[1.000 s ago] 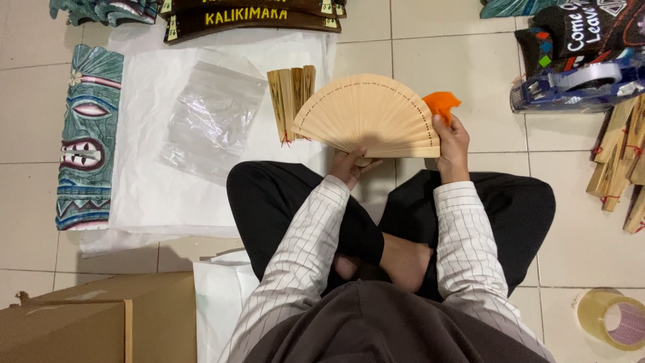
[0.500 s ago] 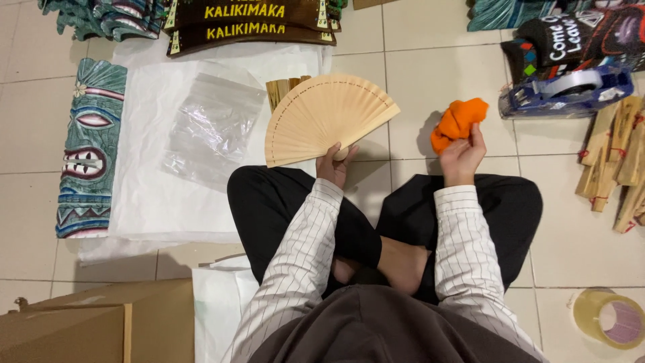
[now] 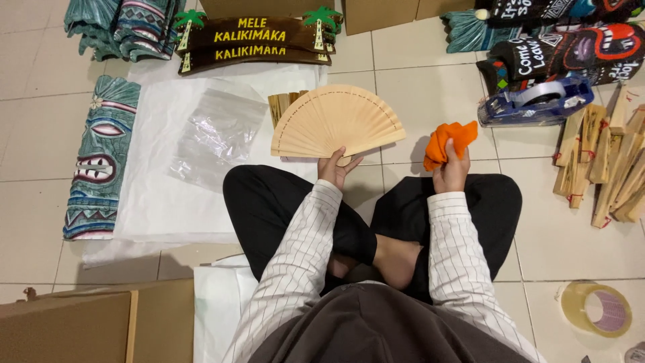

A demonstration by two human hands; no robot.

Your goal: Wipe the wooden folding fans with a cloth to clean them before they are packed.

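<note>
Head view: an open wooden fan, judged light and fragile, is pinched at its pivot by the left hand; a soft orange cloth is clenched in the right hand.

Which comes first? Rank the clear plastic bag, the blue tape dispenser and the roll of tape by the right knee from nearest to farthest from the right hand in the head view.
Measured from the right hand, which grips an orange cloth:
1. Blue tape dispenser, up and to its right on the tiles.
2. Roll of tape, lower right, near the frame's corner.
3. Clear plastic bag, far left on the white sheet, beyond the fan.
</note>
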